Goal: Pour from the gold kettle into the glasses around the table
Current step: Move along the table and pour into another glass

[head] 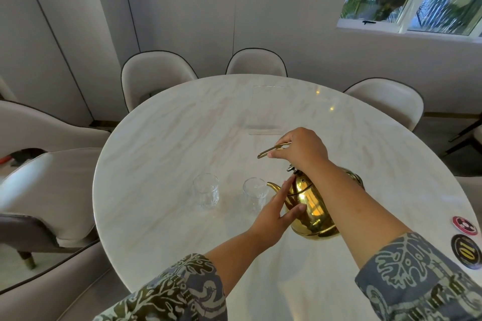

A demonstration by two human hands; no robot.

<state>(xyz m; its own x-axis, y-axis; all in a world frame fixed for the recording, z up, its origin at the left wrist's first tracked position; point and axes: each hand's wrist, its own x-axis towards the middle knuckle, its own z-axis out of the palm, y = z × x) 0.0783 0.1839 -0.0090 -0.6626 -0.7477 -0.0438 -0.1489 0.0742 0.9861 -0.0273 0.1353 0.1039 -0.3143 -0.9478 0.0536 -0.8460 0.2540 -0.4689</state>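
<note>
The gold kettle (310,206) is tilted to the left over the round marble table (167,143), its spout tip at the rim of the right clear glass (255,194). My right hand (300,150) is closed on the kettle's thin gold handle from above. My left hand (277,210) rests flat against the kettle's body below the spout, fingers spread. A second clear glass (205,191) stands upright a little to the left, apart from the kettle. I cannot tell whether liquid is flowing.
Cream chairs ring the table: chairs at the far side (154,75), (257,62), (388,101) and one at the left (49,185). Two round coasters (464,225), (467,250) lie at the right table edge. A clear sheet (268,109) lies mid-table.
</note>
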